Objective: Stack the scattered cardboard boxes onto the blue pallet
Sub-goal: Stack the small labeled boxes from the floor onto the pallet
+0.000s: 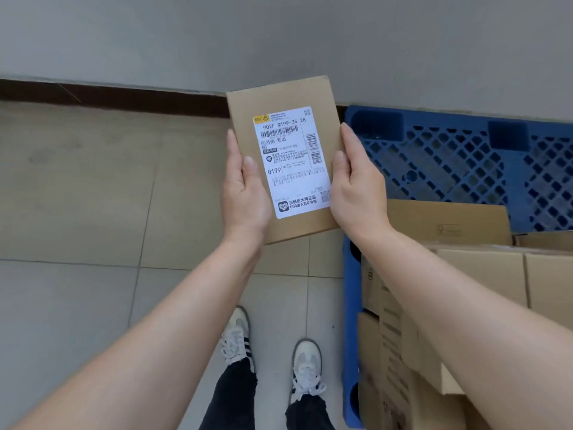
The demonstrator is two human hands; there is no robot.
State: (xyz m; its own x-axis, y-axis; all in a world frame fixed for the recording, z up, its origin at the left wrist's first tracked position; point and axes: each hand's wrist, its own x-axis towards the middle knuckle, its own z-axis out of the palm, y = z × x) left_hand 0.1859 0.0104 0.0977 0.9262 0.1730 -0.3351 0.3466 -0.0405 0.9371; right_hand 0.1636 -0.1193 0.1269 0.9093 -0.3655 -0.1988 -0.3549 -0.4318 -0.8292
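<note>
Small box: plain tan-brown cardboard.
Shipping label: white, with black print and barcodes and a yellow logo in its upper left corner.
Pallet: bright blue lattice of diamond-shaped openings, right of frame.
Stacked boxes: tan, with faint dark print on their sides, lower right.
Floor: beige tiles with thin grey joints.
Wall: pale grey.
Skirting: dark brown.
Shoes: white with black stripes.
Trousers: black.
</note>
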